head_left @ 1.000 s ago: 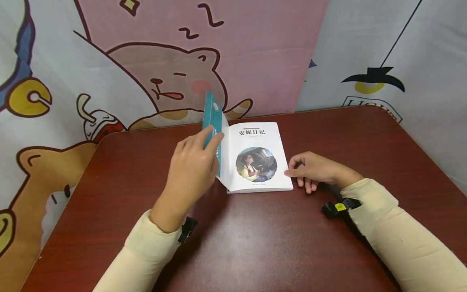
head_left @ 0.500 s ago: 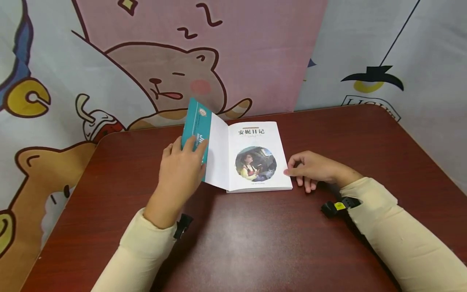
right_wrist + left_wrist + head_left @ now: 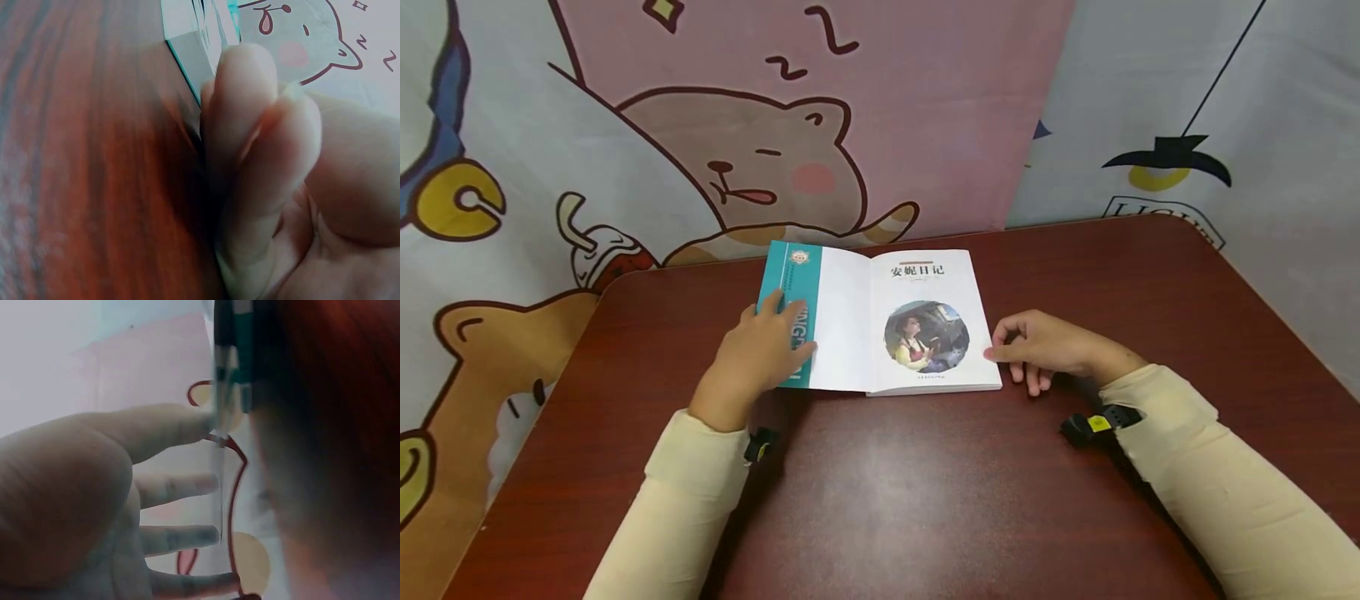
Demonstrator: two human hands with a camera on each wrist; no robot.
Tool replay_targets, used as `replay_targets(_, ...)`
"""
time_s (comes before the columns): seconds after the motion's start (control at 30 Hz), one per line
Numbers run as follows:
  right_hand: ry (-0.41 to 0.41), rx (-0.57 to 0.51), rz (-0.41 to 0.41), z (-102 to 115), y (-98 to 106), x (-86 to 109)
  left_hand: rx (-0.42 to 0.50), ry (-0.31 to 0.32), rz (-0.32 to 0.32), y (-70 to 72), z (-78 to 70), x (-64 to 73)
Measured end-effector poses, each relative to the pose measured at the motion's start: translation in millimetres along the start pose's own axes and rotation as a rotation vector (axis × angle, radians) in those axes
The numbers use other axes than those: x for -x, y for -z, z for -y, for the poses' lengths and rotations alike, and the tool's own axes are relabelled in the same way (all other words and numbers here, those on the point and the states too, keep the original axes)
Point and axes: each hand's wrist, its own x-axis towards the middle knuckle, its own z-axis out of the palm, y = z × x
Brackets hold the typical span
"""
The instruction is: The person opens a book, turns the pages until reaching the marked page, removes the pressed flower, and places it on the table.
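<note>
Cover (image 3: 842,325) now lowered nearly flat, so the book (image 3: 928,287) lies open near the far edge of the tabletop (image 3: 880,492) | my left grip (image 3: 756,354) spread over cover, clasping nothing | my right grip (image 3: 1041,342) loosely curled at page edge, pinch unclear

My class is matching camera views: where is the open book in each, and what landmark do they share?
Head: open book at the picture's centre.
Left wrist: open book at the top, right of centre, only a blurred teal-and-white sliver.
Right wrist: open book at the top, near centre, page edges showing.
Shared landmark: reddish-brown tabletop, beneath the open book, then at right, then at left.
</note>
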Motion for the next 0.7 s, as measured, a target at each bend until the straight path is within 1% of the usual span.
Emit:
replay_targets(0.17, 0.005, 0.002, 0.001, 0.3, -0.2, 0.6, 0.055, -0.010, 0.074, -6.0, 5.9, -5.4)
replay_targets(0.27, 0.008, 0.003, 0.003, -0.1, -0.2, 0.8, 0.065, -0.019, 0.098, -8.9, 6.6, -6.9)
replay_targets(0.47, 0.007, 0.005, 0.002, -0.7, 0.0, 0.7, 0.030, -0.055, 0.087, -12.1, 0.4, -6.7)
replay_targets(0.7, 0.002, 0.015, -0.006, -0.8, -0.7, -0.1, -0.014, -0.144, 0.067, -14.8, -12.3, -2.5)
